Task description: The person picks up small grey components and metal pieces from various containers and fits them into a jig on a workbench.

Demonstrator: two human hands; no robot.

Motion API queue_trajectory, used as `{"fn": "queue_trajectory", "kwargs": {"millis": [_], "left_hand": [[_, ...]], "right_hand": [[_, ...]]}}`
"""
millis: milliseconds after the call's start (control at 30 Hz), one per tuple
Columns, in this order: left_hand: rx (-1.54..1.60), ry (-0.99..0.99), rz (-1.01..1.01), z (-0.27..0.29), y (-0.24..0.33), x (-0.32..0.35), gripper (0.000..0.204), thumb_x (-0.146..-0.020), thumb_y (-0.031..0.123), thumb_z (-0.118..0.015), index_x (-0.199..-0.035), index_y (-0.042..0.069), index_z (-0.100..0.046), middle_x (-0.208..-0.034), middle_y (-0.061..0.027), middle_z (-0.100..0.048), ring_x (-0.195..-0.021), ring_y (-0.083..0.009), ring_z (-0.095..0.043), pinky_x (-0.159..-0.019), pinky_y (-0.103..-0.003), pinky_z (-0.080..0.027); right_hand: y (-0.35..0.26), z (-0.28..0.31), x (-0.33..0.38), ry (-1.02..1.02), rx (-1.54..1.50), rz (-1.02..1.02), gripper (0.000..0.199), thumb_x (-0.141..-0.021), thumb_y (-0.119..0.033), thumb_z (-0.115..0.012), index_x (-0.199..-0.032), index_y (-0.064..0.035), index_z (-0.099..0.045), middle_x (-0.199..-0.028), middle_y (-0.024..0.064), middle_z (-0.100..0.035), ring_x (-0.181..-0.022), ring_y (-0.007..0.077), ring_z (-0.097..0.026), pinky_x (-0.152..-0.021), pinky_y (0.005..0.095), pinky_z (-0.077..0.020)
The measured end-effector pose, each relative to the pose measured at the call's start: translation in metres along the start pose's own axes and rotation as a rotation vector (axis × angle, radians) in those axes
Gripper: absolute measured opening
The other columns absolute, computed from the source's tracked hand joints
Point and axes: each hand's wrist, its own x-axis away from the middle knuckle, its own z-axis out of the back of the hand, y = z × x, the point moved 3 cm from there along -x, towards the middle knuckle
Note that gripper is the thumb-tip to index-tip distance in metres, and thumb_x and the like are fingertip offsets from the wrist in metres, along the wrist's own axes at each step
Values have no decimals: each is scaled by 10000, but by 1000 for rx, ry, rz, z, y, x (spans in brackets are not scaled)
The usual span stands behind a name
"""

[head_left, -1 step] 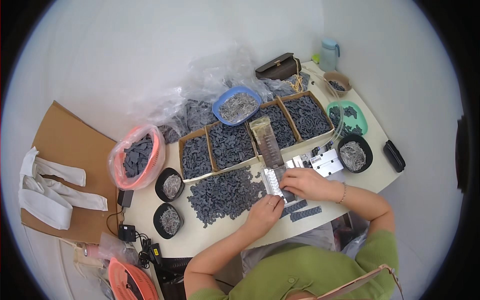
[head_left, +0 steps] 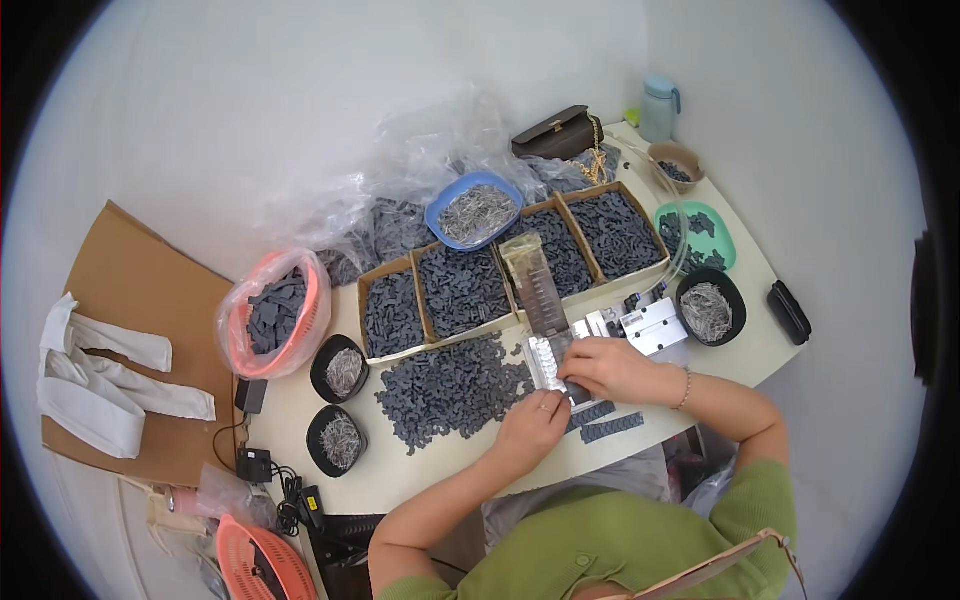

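Observation:
My left hand point(head_left: 532, 424) and my right hand point(head_left: 622, 371) meet at a silvery metal fixture with white toothed blocks point(head_left: 544, 362). The right fingers are bent and pressed together over its near end, and the left fingers close in at its near left corner. Whatever is pinched between them is too small and hidden to name. Beside my hands, two dark grey linked strips point(head_left: 612, 428) lie on the table. A clear ruled plastic piece point(head_left: 535, 285) leans at the far side of the fixture. A loose pile of small dark grey plastic pieces point(head_left: 447, 392) spreads to the left.
Divided cardboard trays point(head_left: 430, 338) of grey pieces stand behind, a blue bowl point(head_left: 472, 243) of metal pins on them. Black bowls of pins point(head_left: 313, 440) sit left, another black bowl point(head_left: 738, 325) right near a green tray point(head_left: 722, 243). Metal cylinder block point(head_left: 652, 325) adjoins the fixture.

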Motion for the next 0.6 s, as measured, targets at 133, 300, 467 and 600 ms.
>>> {"fn": "queue_trajectory", "kwargs": {"millis": [133,300,467,600], "left_hand": [[-142,-63,-4,-4,10,0,281,-697,43,-602,-971,-15,-619,-996,-111,-612,-829,-247,-605,-654,-330,-532],[115,-63,61,14,-5,7,198,-727,23,-617,-923,28,-643,-957,-130,-640,-809,-275,-617,-652,-365,-534],[-15,116,257,49,-106,-23,152,-757,-17,-583,-888,16,-652,-848,-139,-596,-835,-336,-579,-734,-421,-487],[-72,119,358,34,-162,-47,94,-794,31,-639,-883,22,-669,-861,-132,-583,-860,-325,-573,-756,-417,-478]], "right_hand": [[-6,-13,1,-23,123,24,200,-711,-96,-644,-910,-72,-646,-836,69,-582,-791,258,-607,-692,350,-508],[-29,-20,15,-92,371,252,261,-715,-114,-631,-957,-17,-641,-961,104,-632,-872,236,-626,-705,323,-523],[-50,-16,21,-3,490,327,267,-723,-119,-615,-963,-4,-631,-1035,138,-633,-940,240,-623,-738,313,-532],[-32,-11,11,-120,292,196,220,-711,-112,-610,-904,-14,-645,-931,127,-644,-869,252,-627,-720,347,-520]]}}
